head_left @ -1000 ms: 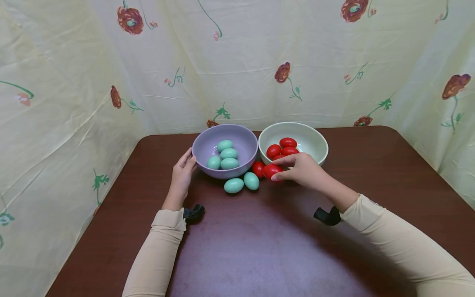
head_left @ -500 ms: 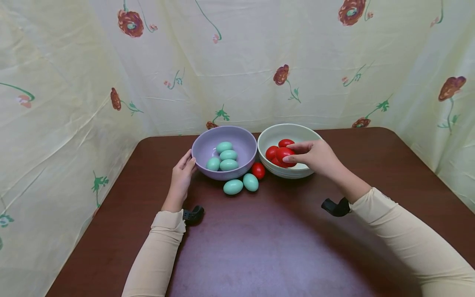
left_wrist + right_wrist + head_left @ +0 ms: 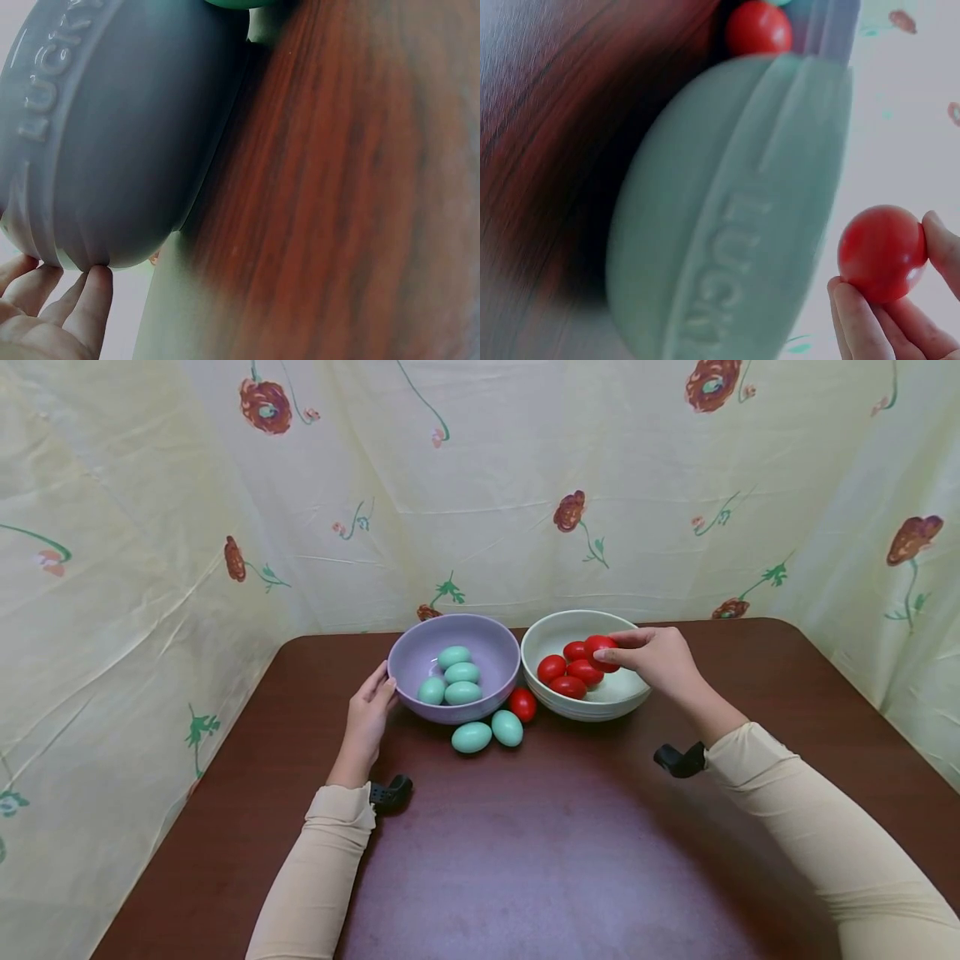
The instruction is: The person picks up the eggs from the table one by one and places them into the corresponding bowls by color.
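Over the right side of the pale green bowl [image 3: 626,689], my right hand [image 3: 663,660] pinches a red egg [image 3: 601,653] between thumb and fingertips. The right wrist view shows this red egg [image 3: 881,253] above the bowl's rim. Several other red eggs [image 3: 567,687] lie inside that bowl. My left hand [image 3: 367,714] rests its extended fingers against the left outer wall of the purple bowl [image 3: 495,643], and its fingertips [image 3: 97,277] touch the wall in the left wrist view. Several mint-green eggs [image 3: 462,692] lie in the purple bowl.
Two mint-green eggs [image 3: 472,737] lie on the brown table [image 3: 480,860] in front of the purple bowl. One red egg [image 3: 522,704] sits on the table between the bowls. A flowered cloth [image 3: 480,485] hangs behind the table.
My right hand has lifted the red egg from the table in front of the green bowl and carried it up and rightward over the bowl. My left hand stays at the purple bowl.
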